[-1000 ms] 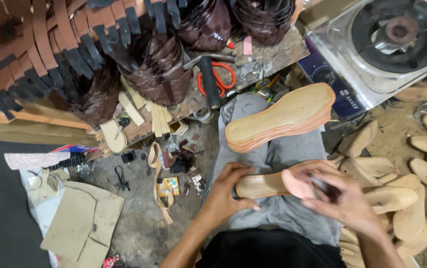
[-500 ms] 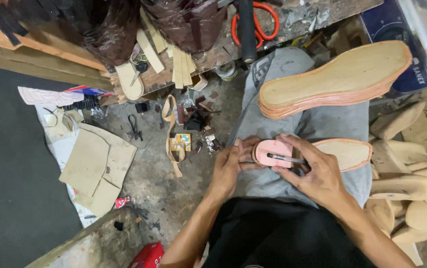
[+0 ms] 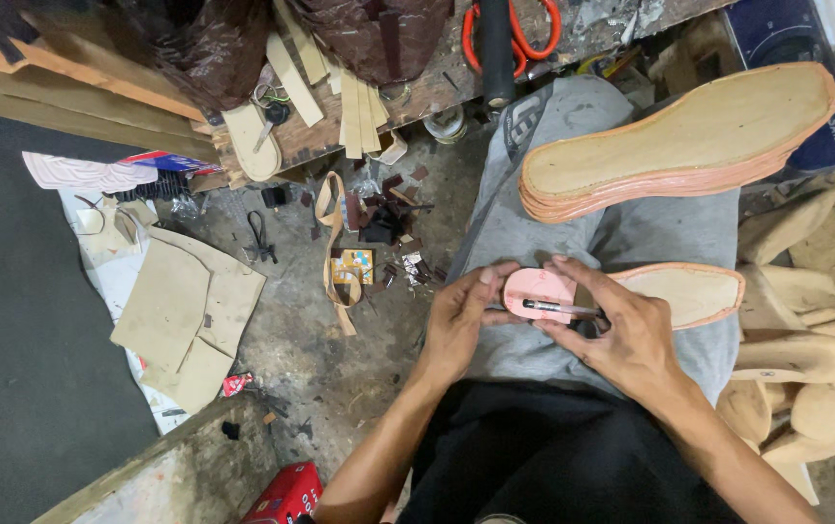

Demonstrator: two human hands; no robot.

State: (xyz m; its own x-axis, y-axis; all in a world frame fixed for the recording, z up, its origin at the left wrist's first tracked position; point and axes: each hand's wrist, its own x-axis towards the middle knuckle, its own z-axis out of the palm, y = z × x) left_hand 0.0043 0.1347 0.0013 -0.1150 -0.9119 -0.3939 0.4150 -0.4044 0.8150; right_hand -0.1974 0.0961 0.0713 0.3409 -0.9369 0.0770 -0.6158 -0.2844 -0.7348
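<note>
At lower centre, the left hand (image 3: 458,315) pinches the pink heel piece (image 3: 534,291) onto the tan shoe sole (image 3: 674,291); the right hand (image 3: 621,335) grips a pen (image 3: 555,308), marking apparently unfinished. The sole stack (image 3: 679,146) waits, upper right.

My concrete floor (image 3: 340,359) carries beige cut sheets (image 3: 180,320) at nine o'clock, a tan strap (image 3: 332,243) and dark scraps (image 3: 379,218) at eleven, pale shoe lasts (image 3: 815,359) at three.

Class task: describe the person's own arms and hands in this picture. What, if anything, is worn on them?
Both forearms are bare, with no sleeves in view. The left hand and right hand wear no gloves; no rings, watch or wristbands show.
</note>
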